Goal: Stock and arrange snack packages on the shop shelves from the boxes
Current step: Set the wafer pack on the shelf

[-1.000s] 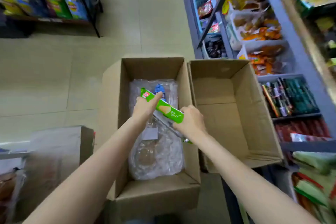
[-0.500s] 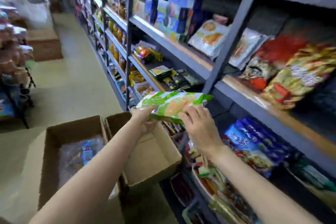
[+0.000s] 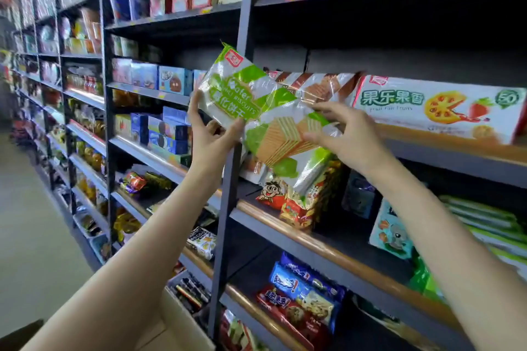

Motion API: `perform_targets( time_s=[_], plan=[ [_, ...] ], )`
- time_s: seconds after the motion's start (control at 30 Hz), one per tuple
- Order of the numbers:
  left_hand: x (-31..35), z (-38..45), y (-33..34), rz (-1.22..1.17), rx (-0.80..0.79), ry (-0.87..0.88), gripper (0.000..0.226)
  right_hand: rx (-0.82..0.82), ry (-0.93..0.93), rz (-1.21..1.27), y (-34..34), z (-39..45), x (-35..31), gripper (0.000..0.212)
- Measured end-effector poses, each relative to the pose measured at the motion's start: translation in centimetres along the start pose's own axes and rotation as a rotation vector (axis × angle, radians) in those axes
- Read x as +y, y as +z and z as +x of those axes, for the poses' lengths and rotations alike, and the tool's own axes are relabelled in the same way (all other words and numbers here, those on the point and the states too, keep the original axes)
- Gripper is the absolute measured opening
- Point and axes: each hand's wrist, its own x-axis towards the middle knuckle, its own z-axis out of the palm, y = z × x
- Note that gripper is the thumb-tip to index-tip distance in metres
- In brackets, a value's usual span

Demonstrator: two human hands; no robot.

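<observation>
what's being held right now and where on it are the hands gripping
A green wafer biscuit pack, held by both hands: the left hand grips its lower-left edge, the right hand pinches its right side, in front of the shelf.

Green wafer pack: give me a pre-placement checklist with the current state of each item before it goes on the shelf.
1. Left hand holds the green wafer pack at its left end: ok.
2. Right hand holds its right side: ok.
3. Pack is at the level of the brown wafer packs: ok.
4. Pack is level for sliding in: not ok, tilted.
5. Free gap on that shelf: cannot tell, the pack hides it.
</observation>
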Motion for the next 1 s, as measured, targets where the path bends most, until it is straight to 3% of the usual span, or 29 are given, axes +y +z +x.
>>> perform_targets(
  time_s=[0.17, 0.23, 0.53, 0.7, 0.83, 1.0],
  plan=[
    [2.2, 6.7, 3.0, 0.323, -0.107, 0.103, 0.074, 0.345, -0.241, -0.449, -4.7, 5.9, -2.4, 0.039],
    [2.3, 9.1, 3.7, 0.491, -0.083, 0.143, 0.066, 0.385, -0.256, -0.586, -5.5, 8.6, -2.6, 0.038],
    [-1.4, 15.3, 4.5, 0.751, -0.315, 0.307, 0.054, 0.133, -0.023, -0.68, -3.6, 16.2, 0.6, 0.037],
    [-4.3, 17.1, 5.4, 0.851, -0.328, 0.378, 0.06, -0.064, 0.158, -0.595, -3.8, 17.6, 1.1, 0.037],
    [-5.4, 16.5, 6.0, 0.972, -0.303, 0.436, 0.055, -0.078, 0.219, -0.608, -4.2, 17.2, 2.0, 0.036],
    [-6.1, 16.3, 6.6, 1.173, -0.321, 0.448, 0.045, -0.114, 0.184, -0.809, -3.3, 17.9, 3.0, 0.04]
  ],
)
